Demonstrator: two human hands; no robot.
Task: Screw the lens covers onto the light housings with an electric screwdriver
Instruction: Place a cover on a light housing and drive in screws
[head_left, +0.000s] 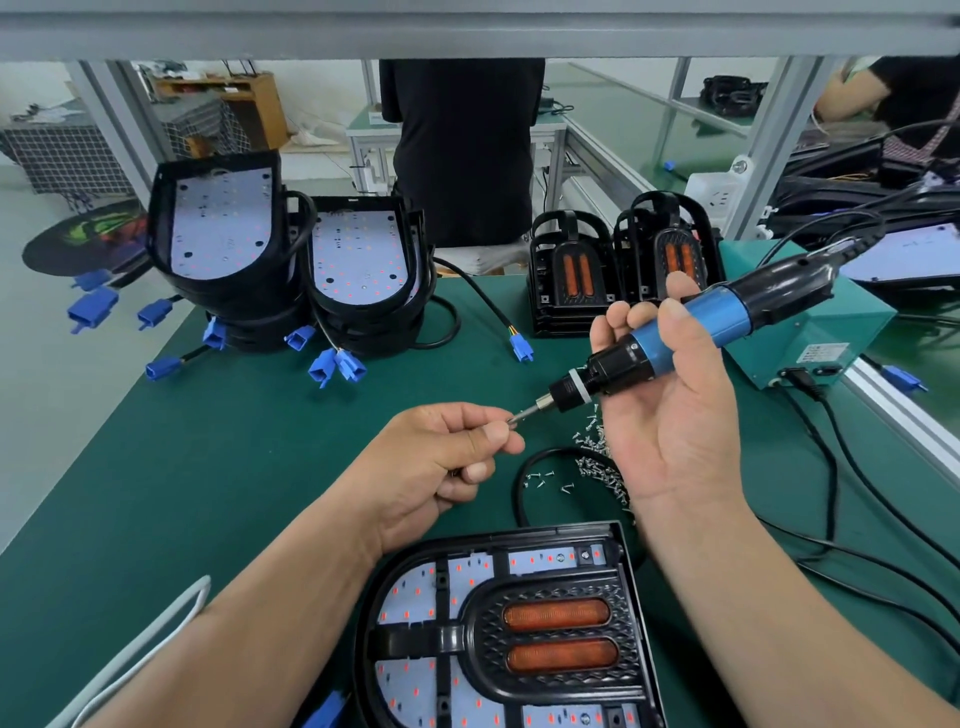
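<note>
Our right hand curled its fingers round the electric screwdriver; our left hand pinched a screw at the bit. Loose screws lay beneath, the lens cover sat at the surface's near edge, and stacked housings crowded far left

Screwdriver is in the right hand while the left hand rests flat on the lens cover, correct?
No. Head view: the right hand holds the screwdriver, but the left hand is off the lens cover, pinching a screw at the bit.
</note>
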